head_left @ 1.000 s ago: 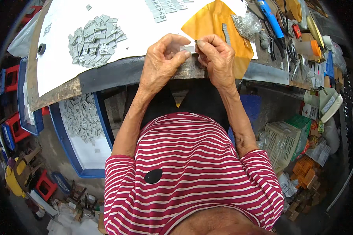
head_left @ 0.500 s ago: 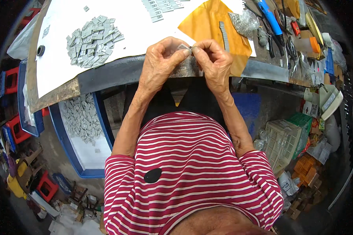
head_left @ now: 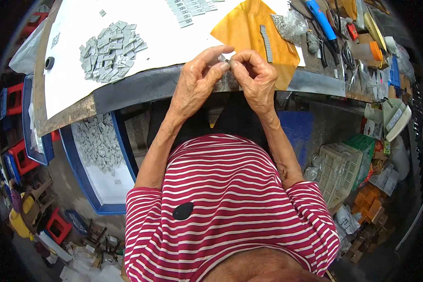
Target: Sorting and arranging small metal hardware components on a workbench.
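Gap between left hand (head_left: 196, 77) and right hand (head_left: 257, 75) has narrowed since a second ago, so both work one spot: left grip pinches small flat pale-grey piece (head_left: 222, 58) over white-covered bench's (head_left: 141, 89) front edge; right grip pinched too (contents hidden, can't tell).

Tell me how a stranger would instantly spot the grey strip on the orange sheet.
Start at the white-covered workbench and find the orange sheet just beyond the right hand. On it, left of the clear plastic bag, lies the grey strip. It is long and narrow, unlike the bulging, glittery bag beside it.
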The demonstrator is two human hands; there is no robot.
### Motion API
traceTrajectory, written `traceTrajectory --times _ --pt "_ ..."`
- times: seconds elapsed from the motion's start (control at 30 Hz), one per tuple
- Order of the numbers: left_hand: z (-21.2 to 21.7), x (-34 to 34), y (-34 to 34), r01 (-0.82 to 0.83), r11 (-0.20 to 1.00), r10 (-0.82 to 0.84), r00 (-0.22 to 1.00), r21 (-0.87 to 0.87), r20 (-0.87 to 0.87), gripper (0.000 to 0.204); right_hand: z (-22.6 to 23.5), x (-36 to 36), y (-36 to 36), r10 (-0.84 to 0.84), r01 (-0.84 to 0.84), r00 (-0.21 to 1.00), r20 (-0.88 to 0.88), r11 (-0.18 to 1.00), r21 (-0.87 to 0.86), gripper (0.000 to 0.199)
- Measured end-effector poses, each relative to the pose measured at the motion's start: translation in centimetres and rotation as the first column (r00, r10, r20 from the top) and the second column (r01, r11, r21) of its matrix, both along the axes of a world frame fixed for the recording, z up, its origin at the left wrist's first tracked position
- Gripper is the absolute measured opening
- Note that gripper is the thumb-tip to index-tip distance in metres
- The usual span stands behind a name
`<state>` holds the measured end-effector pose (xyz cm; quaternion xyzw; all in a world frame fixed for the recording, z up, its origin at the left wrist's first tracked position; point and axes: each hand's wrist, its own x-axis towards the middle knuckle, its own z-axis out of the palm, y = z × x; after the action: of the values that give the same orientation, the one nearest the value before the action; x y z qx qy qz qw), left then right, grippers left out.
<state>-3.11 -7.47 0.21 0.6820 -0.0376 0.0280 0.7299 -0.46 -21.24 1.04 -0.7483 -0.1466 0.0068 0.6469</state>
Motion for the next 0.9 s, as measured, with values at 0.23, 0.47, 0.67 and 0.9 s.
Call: traceTrajectory --times 0.23,0.47,0.67,0.9 --pt "0.0 -0.2 -0.1 -0.027 1.0 0.026 0.998 -0.005 -0.055 0.027 0.1 -0.4 0.1 -0.016 0.021 0.995 -0.095 0.999 0.047 0.006" --pt "-0.3 -0.1 0.3 -0.119 0.978 0.103 0.99 -0.169 -0.096 0.019 0.1 -0.4 -0.1 0.0 0.028 0.98 -0.197 0.989 0.143 0.009" --pt "0.7 -0.3 0.7 -0.082 0.951 0.041 0.989 -0.298 -0.142 0.022 0.1 -0.7 -0.2 0.006 0.009 0.981 -0.195 0.997 0.077 0.008" --pt "0.0 -0.3 0.7 -0.096 0.963 0.064 0.989 -0.254 -0.132 0.025 -0.1 -0.5 0.0 0.02 -0.001 0.977 -0.212 0.996 0.09 0.009"
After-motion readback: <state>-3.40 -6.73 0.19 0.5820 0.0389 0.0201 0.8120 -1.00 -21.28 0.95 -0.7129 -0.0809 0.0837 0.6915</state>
